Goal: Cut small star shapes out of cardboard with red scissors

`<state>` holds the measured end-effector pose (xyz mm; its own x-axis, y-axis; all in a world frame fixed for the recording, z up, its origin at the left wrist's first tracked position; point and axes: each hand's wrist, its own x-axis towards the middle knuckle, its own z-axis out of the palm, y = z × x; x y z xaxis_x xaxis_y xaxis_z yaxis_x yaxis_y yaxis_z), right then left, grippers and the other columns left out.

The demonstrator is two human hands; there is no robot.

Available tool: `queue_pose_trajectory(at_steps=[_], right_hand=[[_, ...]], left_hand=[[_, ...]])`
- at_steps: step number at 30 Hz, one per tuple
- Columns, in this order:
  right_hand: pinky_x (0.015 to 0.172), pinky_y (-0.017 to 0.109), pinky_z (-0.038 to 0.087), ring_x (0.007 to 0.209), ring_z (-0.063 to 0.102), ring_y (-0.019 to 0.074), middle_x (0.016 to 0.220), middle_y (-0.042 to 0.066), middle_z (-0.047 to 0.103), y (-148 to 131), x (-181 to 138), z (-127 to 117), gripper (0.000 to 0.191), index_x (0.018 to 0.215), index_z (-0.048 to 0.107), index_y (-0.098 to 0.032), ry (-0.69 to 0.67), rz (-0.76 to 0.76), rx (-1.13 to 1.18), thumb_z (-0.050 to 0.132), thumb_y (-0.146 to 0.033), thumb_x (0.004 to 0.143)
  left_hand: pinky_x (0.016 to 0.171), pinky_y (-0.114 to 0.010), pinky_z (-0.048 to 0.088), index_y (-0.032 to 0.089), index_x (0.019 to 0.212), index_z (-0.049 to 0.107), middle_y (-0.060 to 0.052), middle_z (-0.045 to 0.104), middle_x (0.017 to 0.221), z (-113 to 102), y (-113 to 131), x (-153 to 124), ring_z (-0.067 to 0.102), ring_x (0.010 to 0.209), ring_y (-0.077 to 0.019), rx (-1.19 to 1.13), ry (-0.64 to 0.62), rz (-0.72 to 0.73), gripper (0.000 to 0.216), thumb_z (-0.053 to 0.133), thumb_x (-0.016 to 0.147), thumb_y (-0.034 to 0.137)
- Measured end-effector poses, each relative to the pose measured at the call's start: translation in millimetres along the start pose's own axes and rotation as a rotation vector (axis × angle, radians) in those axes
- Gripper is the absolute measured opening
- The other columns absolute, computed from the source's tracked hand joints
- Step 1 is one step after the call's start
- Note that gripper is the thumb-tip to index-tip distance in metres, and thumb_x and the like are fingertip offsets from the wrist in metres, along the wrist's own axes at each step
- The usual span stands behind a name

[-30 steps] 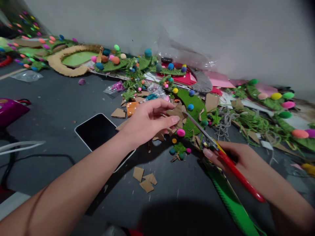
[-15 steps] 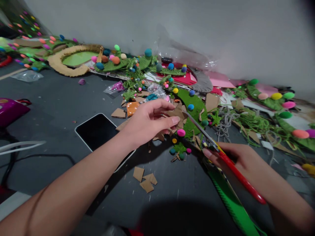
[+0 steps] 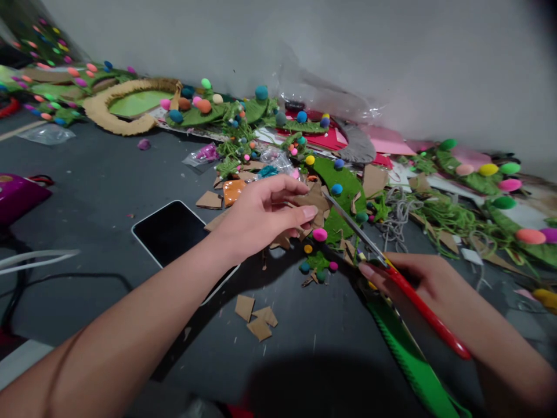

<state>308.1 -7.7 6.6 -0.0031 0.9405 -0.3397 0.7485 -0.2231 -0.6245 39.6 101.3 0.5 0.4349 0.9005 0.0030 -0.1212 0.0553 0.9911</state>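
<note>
My left hand (image 3: 261,212) pinches a brown cardboard piece (image 3: 314,204) between thumb and fingers, above the dark table. My right hand (image 3: 418,284) grips red-handled scissors (image 3: 391,276); the blades (image 3: 348,223) point up-left and meet the cardboard's right edge. Below the cardboard lie a pink pom-pom (image 3: 319,234), smaller pom-poms (image 3: 317,268) and cardboard offcuts (image 3: 256,316). A green felt piece (image 3: 343,191) sits just behind the cardboard.
A phone (image 3: 174,232) lies face up left of my left hand. Wreaths with pom-poms (image 3: 130,104) and green yarn (image 3: 448,215) crowd the back along the wall. A green strip (image 3: 409,354) lies under my right wrist. A purple object (image 3: 17,194) and cables are at far left.
</note>
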Motion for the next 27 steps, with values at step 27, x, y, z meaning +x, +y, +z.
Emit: queue_pose_trajectory(at_steps=[27], right_hand=[[0.047, 0.027, 0.027, 0.050, 0.035, 0.0138, 0.054, -0.006, 0.033, 8, 10, -10, 0.064, 0.059, 0.039, -0.025, 0.350, -0.048, -0.235, 0.059, -0.082, 0.083]], left_hand=[[0.069, -0.025, 0.058, 0.021, 0.103, 0.077, -0.002, 0.076, 0.090, -23, 6, 6, 0.071, 0.081, -0.0144, 0.074, 0.011, 0.071, 0.028, 0.091, 0.079, 0.023]])
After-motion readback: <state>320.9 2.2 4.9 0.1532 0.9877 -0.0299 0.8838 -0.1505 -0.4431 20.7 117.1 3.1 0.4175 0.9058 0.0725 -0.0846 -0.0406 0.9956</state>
